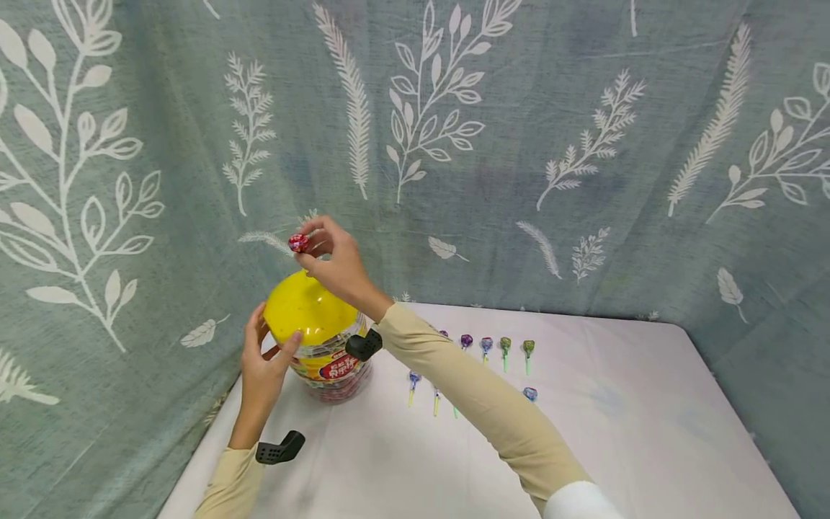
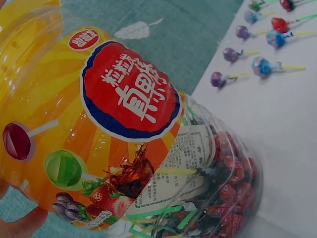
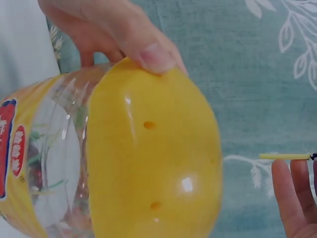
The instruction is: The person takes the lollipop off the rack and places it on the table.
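A clear plastic candy jar (image 1: 339, 369) with a domed yellow lid (image 1: 305, 306) stands tilted on the left part of the table. My left hand (image 1: 264, 371) grips it at the lid's lower edge, thumb on the near side and fingers round the far side. Above the lid, my right hand (image 1: 340, 267) pinches a lollipop (image 1: 298, 243) in a red wrapper. Its yellow stick (image 3: 282, 156) points toward the lid in the right wrist view. Small holes dot the lid (image 3: 158, 148). Red-wrapped candies (image 2: 230, 193) and coloured sticks show through the jar's wall in the left wrist view.
Several wrapped lollipops (image 1: 486, 346) lie in rows on the white table (image 1: 622, 432), right of the jar and partly hidden by my right sleeve (image 1: 473, 389). A leaf-patterned curtain (image 1: 454, 238) hangs behind the table and along its left side.
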`<state>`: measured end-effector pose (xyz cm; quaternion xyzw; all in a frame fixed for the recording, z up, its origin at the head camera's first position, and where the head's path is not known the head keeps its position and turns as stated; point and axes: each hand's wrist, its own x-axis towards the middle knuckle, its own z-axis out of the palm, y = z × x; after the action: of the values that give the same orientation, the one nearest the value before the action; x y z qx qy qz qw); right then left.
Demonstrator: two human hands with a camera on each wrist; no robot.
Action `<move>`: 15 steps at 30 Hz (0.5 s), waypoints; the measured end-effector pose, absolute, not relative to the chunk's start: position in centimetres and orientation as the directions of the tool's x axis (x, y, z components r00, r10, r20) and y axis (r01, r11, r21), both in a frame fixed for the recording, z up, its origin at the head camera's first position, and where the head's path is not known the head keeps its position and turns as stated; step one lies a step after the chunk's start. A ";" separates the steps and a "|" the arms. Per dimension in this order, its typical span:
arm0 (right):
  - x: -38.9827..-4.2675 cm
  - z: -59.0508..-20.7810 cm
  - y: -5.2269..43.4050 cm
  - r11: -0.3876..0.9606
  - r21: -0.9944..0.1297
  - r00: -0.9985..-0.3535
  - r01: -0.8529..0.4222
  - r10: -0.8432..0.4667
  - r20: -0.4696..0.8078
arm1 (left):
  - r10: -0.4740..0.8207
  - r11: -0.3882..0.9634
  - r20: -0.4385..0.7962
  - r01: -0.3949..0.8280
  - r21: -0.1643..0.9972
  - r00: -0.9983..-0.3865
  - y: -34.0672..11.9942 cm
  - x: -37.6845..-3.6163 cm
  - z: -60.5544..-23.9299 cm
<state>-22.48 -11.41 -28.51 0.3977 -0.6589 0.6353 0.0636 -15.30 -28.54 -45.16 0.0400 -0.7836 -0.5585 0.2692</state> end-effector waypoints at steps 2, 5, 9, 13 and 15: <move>-22.0 -28.2 -10.6 -0.130 -0.792 -0.677 -0.596 -0.448 0.584 | -0.365 0.375 0.375 0.234 0.897 -0.852 -28.5 -15.3 -45.1; -21.7 -27.7 -9.6 -0.139 -0.788 -0.672 -0.600 -0.446 0.591 | -0.369 0.378 0.374 0.230 0.897 -0.851 -28.5 -15.4 -45.0; -21.4 -27.4 -8.5 -0.158 -0.769 -0.656 -0.619 -0.435 0.617 | -0.376 0.386 0.371 0.220 0.896 -0.849 -28.5 -15.4 -45.1; -21.2 -27.3 -7.2 -0.150 -0.764 -0.654 -0.627 -0.432 0.621 | -0.380 0.387 0.364 0.211 0.898 -0.850 -28.5 -15.4 -45.2; -21.2 -27.3 -6.5 -0.132 -0.764 -0.657 -0.631 -0.432 0.618 | -0.377 0.384 0.360 0.210 0.899 -0.854 -28.3 -15.3 -44.9</move>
<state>-21.16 -6.54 -27.29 0.4066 -0.6539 0.6332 0.0786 -15.29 -28.28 -44.86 0.0530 -0.7884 -0.5526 0.2652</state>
